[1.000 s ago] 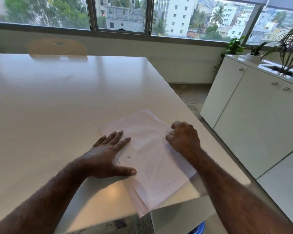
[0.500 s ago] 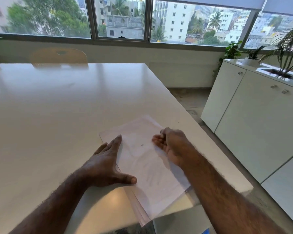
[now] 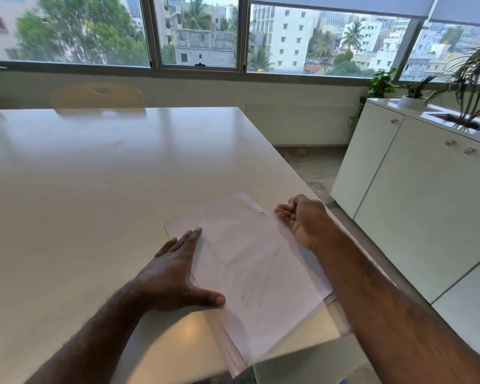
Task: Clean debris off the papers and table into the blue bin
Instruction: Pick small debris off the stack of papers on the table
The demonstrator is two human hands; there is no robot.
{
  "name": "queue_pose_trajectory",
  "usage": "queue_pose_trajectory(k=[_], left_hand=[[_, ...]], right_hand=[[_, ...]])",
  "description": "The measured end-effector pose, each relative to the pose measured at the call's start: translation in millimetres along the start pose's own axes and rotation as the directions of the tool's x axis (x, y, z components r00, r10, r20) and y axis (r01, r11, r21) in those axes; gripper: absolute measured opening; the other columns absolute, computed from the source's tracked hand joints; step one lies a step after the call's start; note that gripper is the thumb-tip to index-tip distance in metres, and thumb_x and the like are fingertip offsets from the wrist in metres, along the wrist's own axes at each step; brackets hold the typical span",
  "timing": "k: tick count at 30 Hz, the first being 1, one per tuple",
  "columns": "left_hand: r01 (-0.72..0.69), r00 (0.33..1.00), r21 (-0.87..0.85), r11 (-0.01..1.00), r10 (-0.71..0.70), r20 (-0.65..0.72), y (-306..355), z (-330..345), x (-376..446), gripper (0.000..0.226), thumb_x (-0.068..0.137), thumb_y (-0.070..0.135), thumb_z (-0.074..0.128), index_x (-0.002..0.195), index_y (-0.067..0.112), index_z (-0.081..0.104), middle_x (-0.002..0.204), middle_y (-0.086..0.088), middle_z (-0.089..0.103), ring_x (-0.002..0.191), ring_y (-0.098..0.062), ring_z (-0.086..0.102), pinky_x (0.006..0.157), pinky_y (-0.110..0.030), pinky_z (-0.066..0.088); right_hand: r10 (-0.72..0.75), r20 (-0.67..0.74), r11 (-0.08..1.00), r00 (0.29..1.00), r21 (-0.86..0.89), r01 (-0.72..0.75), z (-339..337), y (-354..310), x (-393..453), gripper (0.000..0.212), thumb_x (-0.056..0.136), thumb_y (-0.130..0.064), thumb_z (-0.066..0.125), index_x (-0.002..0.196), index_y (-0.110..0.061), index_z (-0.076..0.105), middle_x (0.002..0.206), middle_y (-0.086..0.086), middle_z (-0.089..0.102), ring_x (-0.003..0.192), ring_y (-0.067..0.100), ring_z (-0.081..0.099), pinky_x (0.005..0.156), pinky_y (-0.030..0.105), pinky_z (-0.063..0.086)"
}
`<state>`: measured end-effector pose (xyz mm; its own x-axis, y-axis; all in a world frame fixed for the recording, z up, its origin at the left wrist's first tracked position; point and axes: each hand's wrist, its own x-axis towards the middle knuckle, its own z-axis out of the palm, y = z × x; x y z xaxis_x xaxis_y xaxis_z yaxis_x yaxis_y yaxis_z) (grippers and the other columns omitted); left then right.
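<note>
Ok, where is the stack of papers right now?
In the head view the stack of papers lies at the near right corner of the white table, between the flat left hand and the cupped right hand.

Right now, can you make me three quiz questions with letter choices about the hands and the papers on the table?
1. Where does the stack of white paper sheets lie?
A. near table corner
B. on the chair
C. on the cabinet

2. How many knobs show on the white cabinet?
A. one
B. three
C. six

3. How is the left hand?
A. a fist
B. flat, fingers straight
C. holding a cup

Answers:
1 A: the sheets overhang the glossy white table at its near corner.
2 B: three metal knobs show on the doors.
3 B: it presses the stack's left edge, while the right hand, fingers curled, rests at the right edge.
</note>
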<state>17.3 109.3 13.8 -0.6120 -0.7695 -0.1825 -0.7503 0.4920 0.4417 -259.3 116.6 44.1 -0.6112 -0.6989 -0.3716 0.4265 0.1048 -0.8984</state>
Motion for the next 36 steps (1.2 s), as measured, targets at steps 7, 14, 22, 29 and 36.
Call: queue_pose_trajectory(k=[7,14,22,29,36], left_hand=[[0.007,1.0,0.006,1.0,-0.007,0.022,-1,1,-1,0.155,0.033,0.1,0.053,0.151,0.031,-0.021,0.161,0.014,-0.015,0.148,-0.014,-0.011,0.122,-0.035,0.003],[-0.049,0.999,0.033,0.998,0.049,-0.003,-1,-1,0,0.149,0.037,0.099,0.053,0.152,0.033,-0.015,0.155,0.023,-0.017,0.136,0.004,-0.019,0.114,-0.021,-0.009],[-0.106,0.994,0.016,0.994,0.106,-0.014,-7,0,2,0.142,0.041,0.098,0.054,0.152,0.038,-0.01,0.158,0.021,-0.017,0.141,0.004,-0.022,0.118,-0.025,-0.006],[-0.158,0.988,-0.066,0.985,0.157,-0.011,-13,-3,4,0.119,0.047,0.096,0.055,0.148,0.051,0.01,0.158,0.025,-0.015,0.143,0.005,-0.018,0.121,-0.036,0.006],[-0.166,0.985,-0.055,0.985,0.168,0.036,-15,-3,1,0.112,0.047,0.094,0.058,0.144,0.051,0.025,0.158,0.025,-0.008,0.143,0.005,-0.015,0.121,-0.035,0.006]], right_hand=[[0.215,0.476,0.969,0.853,0.008,-0.249,29,39,-35,0.033,0.099,-0.003,0.033,0.07,-0.001,0.05,0.087,0.026,0.061,0.08,0.03,0.065,0.07,0.029,0.059],[-0.208,-0.08,0.977,0.975,0.037,0.212,-27,-8,28,0.025,0.096,-0.003,0.035,0.077,-0.005,0.051,0.076,0.012,0.058,0.067,0.017,0.058,0.066,0.023,0.05],[-0.6,0.072,0.651,0.797,-0.535,0.538,-60,27,-14,0.009,0.098,-0.017,0.043,0.101,-0.015,0.052,0.093,0.006,0.072,0.078,0.022,0.069,0.075,0.039,0.056],[-0.623,0.223,0.4,0.749,-0.733,0.551,-74,38,-45,0.009,0.097,-0.02,0.048,0.103,-0.016,0.053,0.092,0.002,0.069,0.082,0.019,0.061,0.074,0.024,0.042],[-0.645,0.272,0.294,0.715,-0.774,0.56,-61,49,-52,0.008,0.096,-0.019,0.046,0.102,-0.013,0.049,0.086,0.004,0.062,0.083,0.03,0.061,0.074,0.035,0.048]])
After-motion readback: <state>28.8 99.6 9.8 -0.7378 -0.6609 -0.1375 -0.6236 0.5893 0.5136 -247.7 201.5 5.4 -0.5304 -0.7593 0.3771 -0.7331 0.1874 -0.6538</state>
